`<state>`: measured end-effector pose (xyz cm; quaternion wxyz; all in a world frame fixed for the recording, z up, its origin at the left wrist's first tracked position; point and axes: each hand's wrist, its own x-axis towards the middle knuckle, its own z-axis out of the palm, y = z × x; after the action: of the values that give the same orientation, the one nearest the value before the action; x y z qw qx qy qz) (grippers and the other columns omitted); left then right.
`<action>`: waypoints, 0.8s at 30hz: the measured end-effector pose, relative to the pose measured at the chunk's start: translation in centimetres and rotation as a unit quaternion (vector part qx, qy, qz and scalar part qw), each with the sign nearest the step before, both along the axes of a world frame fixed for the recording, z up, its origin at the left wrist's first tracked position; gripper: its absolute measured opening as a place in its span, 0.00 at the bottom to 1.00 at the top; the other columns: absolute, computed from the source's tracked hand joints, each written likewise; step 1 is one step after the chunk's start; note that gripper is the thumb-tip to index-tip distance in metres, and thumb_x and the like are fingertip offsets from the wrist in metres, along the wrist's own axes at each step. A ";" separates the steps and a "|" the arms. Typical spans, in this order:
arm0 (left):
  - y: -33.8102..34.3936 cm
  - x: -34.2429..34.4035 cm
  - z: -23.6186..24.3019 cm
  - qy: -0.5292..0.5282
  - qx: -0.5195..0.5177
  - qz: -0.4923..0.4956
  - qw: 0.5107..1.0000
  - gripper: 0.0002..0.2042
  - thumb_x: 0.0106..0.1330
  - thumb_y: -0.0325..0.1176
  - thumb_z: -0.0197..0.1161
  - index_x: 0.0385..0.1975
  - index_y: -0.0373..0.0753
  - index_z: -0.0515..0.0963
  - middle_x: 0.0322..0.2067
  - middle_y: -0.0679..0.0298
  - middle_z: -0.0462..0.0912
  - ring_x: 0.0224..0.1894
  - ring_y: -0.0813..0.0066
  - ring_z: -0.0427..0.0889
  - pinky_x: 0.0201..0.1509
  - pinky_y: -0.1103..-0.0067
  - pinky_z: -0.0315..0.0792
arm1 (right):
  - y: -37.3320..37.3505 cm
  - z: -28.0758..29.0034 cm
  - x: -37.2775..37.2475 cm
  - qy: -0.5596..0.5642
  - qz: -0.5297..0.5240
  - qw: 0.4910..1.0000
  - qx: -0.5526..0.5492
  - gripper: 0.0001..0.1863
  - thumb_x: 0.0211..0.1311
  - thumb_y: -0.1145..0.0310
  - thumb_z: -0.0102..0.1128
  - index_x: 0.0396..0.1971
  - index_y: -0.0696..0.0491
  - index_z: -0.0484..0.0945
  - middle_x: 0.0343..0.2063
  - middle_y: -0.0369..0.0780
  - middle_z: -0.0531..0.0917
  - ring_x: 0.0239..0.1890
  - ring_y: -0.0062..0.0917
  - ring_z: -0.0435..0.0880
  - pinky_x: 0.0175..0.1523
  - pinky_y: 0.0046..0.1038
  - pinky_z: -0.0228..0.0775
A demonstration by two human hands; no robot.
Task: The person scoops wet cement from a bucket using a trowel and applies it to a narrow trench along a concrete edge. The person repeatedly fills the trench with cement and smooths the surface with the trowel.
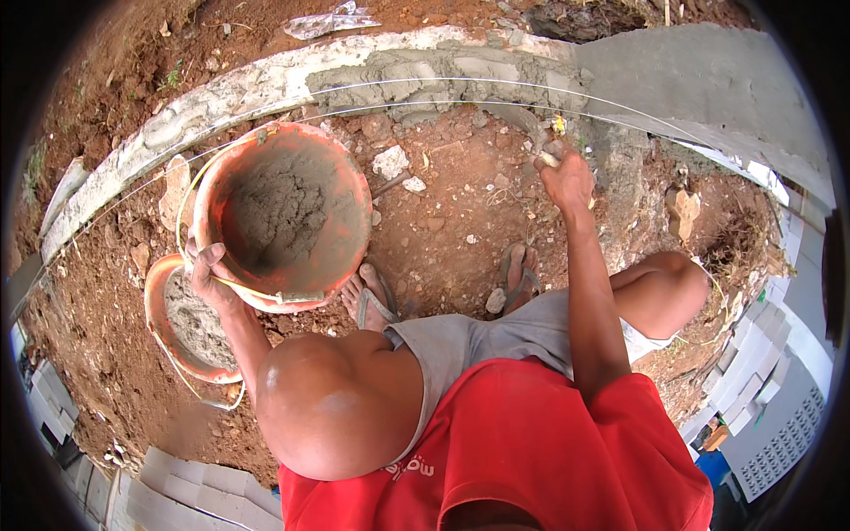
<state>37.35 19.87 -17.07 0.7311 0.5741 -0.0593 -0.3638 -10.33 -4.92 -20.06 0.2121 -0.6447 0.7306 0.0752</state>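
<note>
My left hand (pixel 211 273) is closed on the near-left rim of an orange bucket (pixel 359 195). Grey wet mortar (pixel 274 212) lies inside it, heaped toward the middle. In my right hand (pixel 569 180) is the handle of a trowel (pixel 516 115), whose grey blade points left beside the low wall. Fresh mortar (pixel 398 81) is spread along the middle of this wall (pixel 239 91). A second, smaller orange bucket (pixel 158 288) stands behind my left wrist, with grey mix (pixel 197 320) in it.
Two taut white strings (pixel 496 81) run along the wall. At right the wall meets a smooth grey rendered section (pixel 699 75). Reddish soil (pixel 452 203) with loose stones lies around my sandalled feet (pixel 367 296). Stacked pale blocks (pixel 204 491) stand at lower left.
</note>
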 end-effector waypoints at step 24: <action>-1.2 1.1 -0.9 -0.062 0.022 -0.025 0.998 0.12 0.50 0.25 0.64 0.26 0.44 0.64 0.29 0.65 0.71 0.37 0.71 0.73 0.49 0.75 0.72 | -2.1 2.6 -3.8 -0.007 -0.011 0.999 0.031 0.25 0.51 0.51 0.78 0.49 0.46 0.91 0.40 0.50 0.91 0.46 0.41 0.91 0.54 0.39 0.80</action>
<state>38.50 18.67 -17.98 0.7038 0.6100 -0.1102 -0.3469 -14.14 -7.06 -17.47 0.2374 -0.6299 0.7339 0.0909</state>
